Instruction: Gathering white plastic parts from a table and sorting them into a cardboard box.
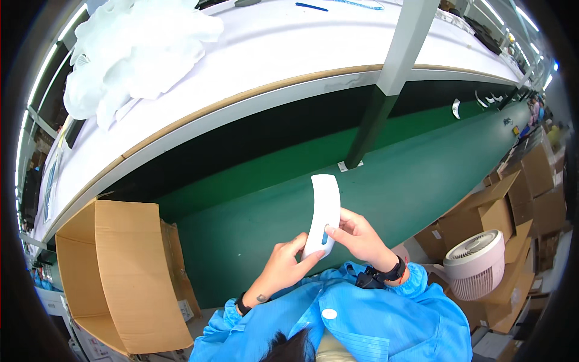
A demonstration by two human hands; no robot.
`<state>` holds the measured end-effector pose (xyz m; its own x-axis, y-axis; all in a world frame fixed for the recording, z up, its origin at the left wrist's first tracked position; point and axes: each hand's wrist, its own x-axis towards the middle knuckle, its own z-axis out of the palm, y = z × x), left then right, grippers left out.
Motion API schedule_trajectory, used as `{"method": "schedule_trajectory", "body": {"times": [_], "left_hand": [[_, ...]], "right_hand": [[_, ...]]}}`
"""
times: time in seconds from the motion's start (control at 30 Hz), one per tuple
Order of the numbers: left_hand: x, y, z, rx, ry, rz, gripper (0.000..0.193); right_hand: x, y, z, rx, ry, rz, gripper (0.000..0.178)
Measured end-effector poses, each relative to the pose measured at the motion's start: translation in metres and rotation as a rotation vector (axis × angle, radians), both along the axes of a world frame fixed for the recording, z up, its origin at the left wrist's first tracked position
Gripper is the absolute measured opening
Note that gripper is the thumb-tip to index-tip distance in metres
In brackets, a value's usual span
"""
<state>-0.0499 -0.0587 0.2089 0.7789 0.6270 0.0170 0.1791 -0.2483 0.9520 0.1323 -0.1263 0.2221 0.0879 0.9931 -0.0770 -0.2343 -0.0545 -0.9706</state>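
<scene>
Between my two hands is a white, curved, elongated device (326, 202) with a small blue strip near its lower end. It stands roughly upright over the green bench. My left hand (283, 265) grips the device's lower end, with its thumb along the bottom edge. My right hand (360, 240) closes on the right side, and its thumb presses on the front face just above the blue strip. The fingers behind the device are hidden.
An open cardboard box (129, 271) stands at the left. A pale round fan head (476, 262) sits at the right among cardboard boxes (518, 172). Beyond the green surface (265, 211) rise a post (386, 90) and a white shelf (271, 48) holding crumpled white bags (139, 54).
</scene>
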Motion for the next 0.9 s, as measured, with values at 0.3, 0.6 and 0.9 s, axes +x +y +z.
{"method": "schedule_trajectory", "body": {"times": [0.3,0.6,0.9], "left_hand": [[0.005,-0.016,0.024,0.046,-0.163,-0.059,0.034],[0.004,-0.016,0.023,0.122,-0.064,-0.028,0.028],[-0.003,-0.019,-0.019,-0.22,-0.146,0.103,0.027]], "right_hand": [[-0.001,-0.014,0.038,0.099,-0.182,0.01,0.029],[-0.01,-0.019,0.021,0.087,-0.106,-0.087,0.03],[-0.015,-0.022,-0.015,0.22,-0.508,0.03,0.032]]}}
